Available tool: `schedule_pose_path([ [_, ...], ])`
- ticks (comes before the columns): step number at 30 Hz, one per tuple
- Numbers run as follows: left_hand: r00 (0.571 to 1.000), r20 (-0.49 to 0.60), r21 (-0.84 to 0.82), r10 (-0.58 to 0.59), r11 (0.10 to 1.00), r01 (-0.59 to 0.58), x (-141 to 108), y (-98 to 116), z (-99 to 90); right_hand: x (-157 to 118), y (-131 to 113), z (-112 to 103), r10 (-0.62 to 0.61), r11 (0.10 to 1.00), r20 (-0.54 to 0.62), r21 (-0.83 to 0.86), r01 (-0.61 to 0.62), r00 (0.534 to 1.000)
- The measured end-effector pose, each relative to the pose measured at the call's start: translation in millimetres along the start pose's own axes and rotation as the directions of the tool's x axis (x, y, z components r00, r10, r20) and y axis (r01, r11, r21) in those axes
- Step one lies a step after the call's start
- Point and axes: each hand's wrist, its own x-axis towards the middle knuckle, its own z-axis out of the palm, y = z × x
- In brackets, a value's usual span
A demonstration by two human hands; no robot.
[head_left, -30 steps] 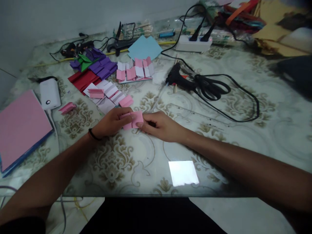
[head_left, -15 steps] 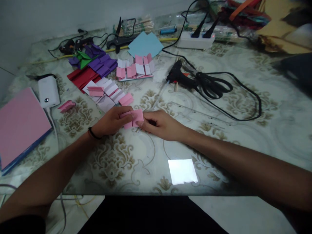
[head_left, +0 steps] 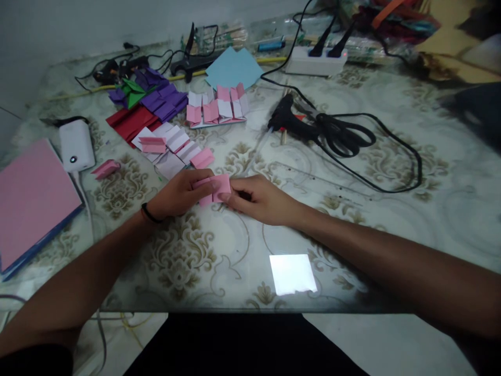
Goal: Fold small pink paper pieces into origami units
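Observation:
A small folded pink paper [head_left: 222, 186] is held between both hands above the patterned table [head_left: 235, 250]. My left hand [head_left: 178, 194] pinches its left part, thumb on top. At the right edge, my right hand [head_left: 260, 199] grips it between thumb and fingers. Just behind my left hand lie folded pink and white papers [head_left: 172, 143]. Another pink and white folded group [head_left: 217, 108] sits farther back. A single pink folded piece [head_left: 105, 169] rests to the left.
A black glue gun [head_left: 287, 117] with a coiled cable is at the right rear, near a clear ruler [head_left: 323, 180]. Behind are a power strip [head_left: 316, 62] and blue paper [head_left: 234, 68]. A power bank [head_left: 77, 146] and pink sheets [head_left: 35, 203] lie left.
Both hands stay in nearly the same place on the pink paper, which looks slightly more tilted. The whole view has shifted a little.

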Motion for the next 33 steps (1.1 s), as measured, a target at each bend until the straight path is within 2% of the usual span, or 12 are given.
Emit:
schedule_pose_path([
  [33,1.0,0.017,0.024,0.016,1.0,-0.016,0.8,3.0,1.1,-0.4,-2.3,0.0,0.02,1.0,0.002,-0.012,-0.02,1.0],
])
